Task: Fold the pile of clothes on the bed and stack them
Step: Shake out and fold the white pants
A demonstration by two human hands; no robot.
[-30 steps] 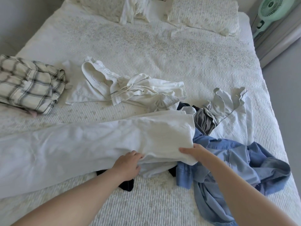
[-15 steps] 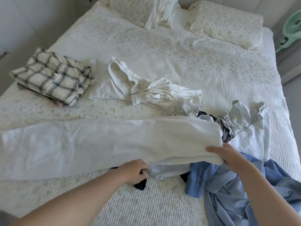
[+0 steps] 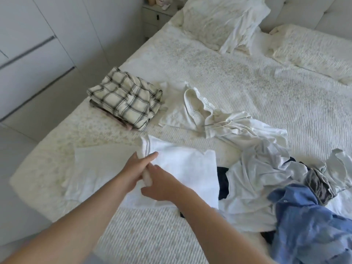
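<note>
White garment [image 3: 182, 168] lies across the near-left part of the bed [image 3: 247, 88], partly doubled over, one end lifted and bunched between both hands. Left hand [image 3: 136, 169] grips the gathered edge, fingers curled round the cloth, index finger extended along the top. Right hand [image 3: 162, 184] sits just beside it, touching the same bunched edge; thumb and fingers appear to pinch the fabric, though the picture is blurred here and the pinch is not certain. Judged step: bringing one end over to halve the piece. To do it well: match the held corners to the far corners before laying down, keep the edge taut between the two hands so no crease is trapped, then smooth flat from the fold outward. Lower layer looks rumpled toward the bed's left edge; worth flattening before the next fold. Folded plaid garment [image 3: 124, 101] sits well apart at far left, atop what seems another folded item; likely the stack to receive this piece. Cream drawstring garment [image 3: 215, 117] lies unfolded beyond. Unfolded pile to the right: pale grey shirt [image 3: 266, 168], blue shirt [image 3: 308, 221], a dark item [image 3: 222, 180] partly buried. Risk: the garment's right edge touches the pile and may drag it along. Pillows [image 3: 219, 21] at the head.
</note>
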